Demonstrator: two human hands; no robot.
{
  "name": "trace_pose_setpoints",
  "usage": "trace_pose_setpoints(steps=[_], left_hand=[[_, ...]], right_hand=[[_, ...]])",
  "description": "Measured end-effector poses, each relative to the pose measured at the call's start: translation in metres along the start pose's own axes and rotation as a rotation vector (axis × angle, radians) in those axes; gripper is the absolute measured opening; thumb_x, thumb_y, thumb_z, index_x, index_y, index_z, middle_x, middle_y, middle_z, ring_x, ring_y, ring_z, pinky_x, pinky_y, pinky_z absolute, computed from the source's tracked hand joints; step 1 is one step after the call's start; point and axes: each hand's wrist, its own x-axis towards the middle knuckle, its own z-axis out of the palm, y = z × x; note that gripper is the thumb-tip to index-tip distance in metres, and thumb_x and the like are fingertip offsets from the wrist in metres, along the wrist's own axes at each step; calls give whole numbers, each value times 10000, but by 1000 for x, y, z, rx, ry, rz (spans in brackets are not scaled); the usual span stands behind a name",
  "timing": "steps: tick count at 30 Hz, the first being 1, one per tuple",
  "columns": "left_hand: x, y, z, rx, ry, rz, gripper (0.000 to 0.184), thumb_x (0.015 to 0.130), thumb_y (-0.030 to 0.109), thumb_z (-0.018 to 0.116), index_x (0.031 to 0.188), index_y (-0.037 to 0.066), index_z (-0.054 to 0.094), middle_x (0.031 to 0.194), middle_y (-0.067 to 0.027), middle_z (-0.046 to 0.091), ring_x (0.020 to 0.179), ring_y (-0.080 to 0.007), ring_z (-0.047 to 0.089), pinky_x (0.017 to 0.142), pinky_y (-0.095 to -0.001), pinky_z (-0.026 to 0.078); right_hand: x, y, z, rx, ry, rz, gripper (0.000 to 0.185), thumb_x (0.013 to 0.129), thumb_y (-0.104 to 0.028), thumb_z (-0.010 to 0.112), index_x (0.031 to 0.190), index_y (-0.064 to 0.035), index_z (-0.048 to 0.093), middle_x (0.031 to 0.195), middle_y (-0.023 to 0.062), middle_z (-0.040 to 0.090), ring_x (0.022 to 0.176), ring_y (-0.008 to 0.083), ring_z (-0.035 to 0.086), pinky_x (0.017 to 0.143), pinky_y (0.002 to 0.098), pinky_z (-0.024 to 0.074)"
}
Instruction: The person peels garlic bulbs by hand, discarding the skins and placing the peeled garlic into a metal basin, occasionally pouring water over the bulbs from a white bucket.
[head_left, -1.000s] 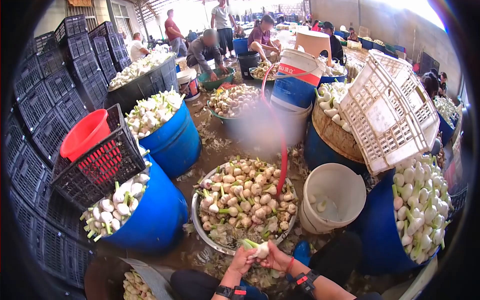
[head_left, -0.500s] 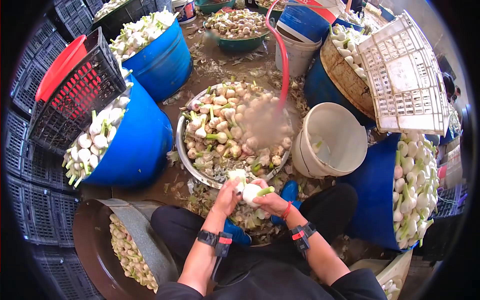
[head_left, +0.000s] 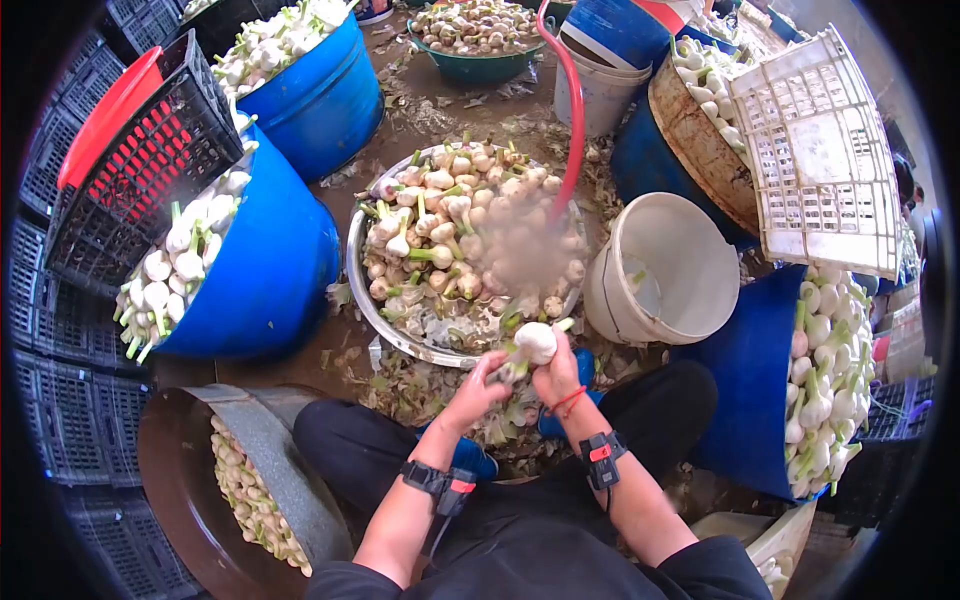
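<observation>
A white garlic bulb (head_left: 536, 342) with a short green stem is held in my right hand (head_left: 560, 378), above the front edge of a round metal basin (head_left: 357, 268). My left hand (head_left: 478, 388) is just left of the bulb with its fingers apart; pale green peelings (head_left: 512, 370) show beside its fingertips, and whether it touches them is unclear. Unpeeled garlic bulbs (head_left: 440, 215) fill the basin. A blurred patch covers part of that heap. Loose skins (head_left: 400, 390) lie on the floor between my legs.
A white bucket (head_left: 690, 270) stands right of the basin. Blue tubs (head_left: 275, 250) of white garlic stand on both sides. A red hose (head_left: 575, 120) hangs over the basin. At the lower left is a metal container (head_left: 265, 450) of cloves; a green basin (head_left: 475, 67) stands beyond.
The view has tilted downward since the earliest frame. The bulb has turned upward in my right hand, while my left hand has opened and moved slightly away from it.
</observation>
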Motion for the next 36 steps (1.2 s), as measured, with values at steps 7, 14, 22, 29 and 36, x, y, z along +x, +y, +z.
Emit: trace_pose_setpoints(steps=[7, 14, 22, 29, 36], left_hand=[[13, 15, -7, -623, -52, -101, 41, 835, 65, 563, 866, 67, 536, 782, -49, 591, 630, -74, 548, 527, -175, 457], [12, 6, 22, 529, 210, 265, 272, 767, 45, 616, 1033, 28, 558, 872, -47, 605, 828, -109, 574, 662, -260, 479], [7, 33, 21, 580, 230, 77, 169, 825, 121, 527, 897, -6, 611, 660, -112, 629, 606, -172, 627, 573, -285, 493], [14, 27, 21, 786, 372, 137, 165, 768, 141, 571, 695, -6, 593, 584, -95, 608, 509, -164, 595, 503, -276, 464], [28, -18, -28, 770, 182, -187, 59, 688, 67, 575, 687, 11, 560, 616, -37, 602, 542, -105, 574, 505, -256, 451]], right_hand=[[4, 22, -11, 189, 294, 31, 284, 906, -308, 447, 988, -57, 552, 872, 41, 624, 775, 162, 595, 636, 301, 482], [-16, 20, 10, 3, 506, 78, 180, 836, -270, 591, 803, -99, 547, 707, -19, 570, 560, 67, 520, 412, 186, 352], [-25, 6, 16, -1115, 155, -728, 226, 750, -68, 601, 622, 10, 433, 678, 123, 439, 638, 265, 459, 583, 349, 368], [-28, 6, 14, -1009, 150, -691, 195, 780, -71, 587, 649, -16, 454, 652, 84, 446, 615, 210, 468, 566, 318, 390], [-37, -10, 23, -8, 217, 156, 310, 862, -399, 504, 738, -117, 537, 613, -25, 478, 518, 81, 449, 492, 219, 407]])
